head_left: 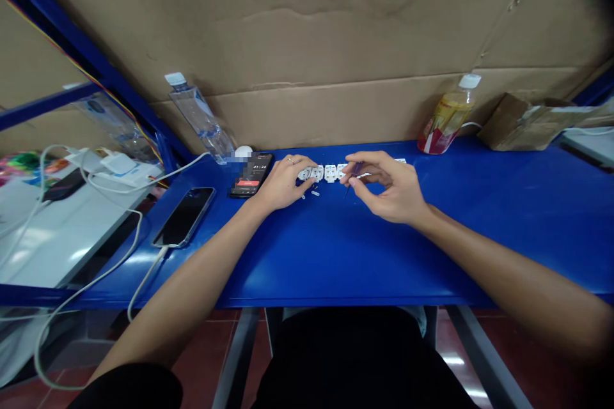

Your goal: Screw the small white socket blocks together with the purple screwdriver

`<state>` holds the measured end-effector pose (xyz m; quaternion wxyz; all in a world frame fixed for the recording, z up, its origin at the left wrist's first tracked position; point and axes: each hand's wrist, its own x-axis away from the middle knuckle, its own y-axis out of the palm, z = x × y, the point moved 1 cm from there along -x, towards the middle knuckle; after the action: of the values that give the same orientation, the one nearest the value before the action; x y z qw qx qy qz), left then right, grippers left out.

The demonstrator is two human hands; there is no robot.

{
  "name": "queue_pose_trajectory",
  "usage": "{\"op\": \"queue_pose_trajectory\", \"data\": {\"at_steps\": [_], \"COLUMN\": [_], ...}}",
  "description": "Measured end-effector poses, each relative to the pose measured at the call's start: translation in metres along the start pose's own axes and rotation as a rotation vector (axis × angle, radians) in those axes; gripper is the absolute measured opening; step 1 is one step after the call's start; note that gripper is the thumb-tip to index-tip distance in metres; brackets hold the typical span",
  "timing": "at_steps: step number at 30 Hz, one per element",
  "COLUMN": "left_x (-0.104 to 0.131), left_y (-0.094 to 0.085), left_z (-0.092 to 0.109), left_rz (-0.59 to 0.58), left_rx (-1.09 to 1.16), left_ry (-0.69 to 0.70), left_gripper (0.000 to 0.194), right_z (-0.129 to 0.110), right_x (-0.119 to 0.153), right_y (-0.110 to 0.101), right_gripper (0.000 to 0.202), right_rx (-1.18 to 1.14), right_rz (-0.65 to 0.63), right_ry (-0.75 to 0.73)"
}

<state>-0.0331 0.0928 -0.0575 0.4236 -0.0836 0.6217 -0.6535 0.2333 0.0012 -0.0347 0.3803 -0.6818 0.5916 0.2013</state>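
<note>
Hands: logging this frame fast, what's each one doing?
Left hand: fingers curled down on the row of small white parts, touching them.
Right hand: pinching a thin purple-handled tool.

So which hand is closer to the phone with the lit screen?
Left. The left hand rests just right of the lit phone; the right hand is farther right, past the white parts.

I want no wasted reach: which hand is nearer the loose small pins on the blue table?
Probably the left hand: its fingertips rest beside the loose small pins, while the right hand pinches a thin dark tool.
</note>
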Motion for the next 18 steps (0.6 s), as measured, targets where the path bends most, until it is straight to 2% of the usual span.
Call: {"op": "queue_pose_trajectory", "data": {"at_steps": [2, 7, 11, 14, 18], "left_x": [0.001, 0.002, 0.002, 0.001, -0.001], "left_y": [0.000, -0.002, -0.003, -0.003, 0.000], "left_z": [-0.002, -0.003, -0.004, -0.003, 0.011], "left_rz": [-0.028, -0.029, -0.029, -0.017, -0.003], "left_rx": [-0.019, -0.109, -0.120, -0.101, -0.006], "left_ry": [0.008, -0.021, -0.026, -0.026, 0.047], "left_gripper": [0.035, 0.020, 0.016, 0.017, 0.026], "right_z": [0.000, 0.001, 0.000, 0.000, 0.001], "right_x": [0.000, 0.000, 0.000, 0.000, 0.000], "right_y": [0.000, -0.001, -0.001, -0.001, -0.002], "right_gripper": [0.041, 0.043, 0.043, 0.043, 0.043], "right_rx": [0.005, 0.007, 0.002, 0.013, 0.009], "right_rz": [-0.005, -0.005, -0.002, -0.003, -0.001], "right_ry": [0.000, 0.002, -0.001, 0.001, -0.002]}}
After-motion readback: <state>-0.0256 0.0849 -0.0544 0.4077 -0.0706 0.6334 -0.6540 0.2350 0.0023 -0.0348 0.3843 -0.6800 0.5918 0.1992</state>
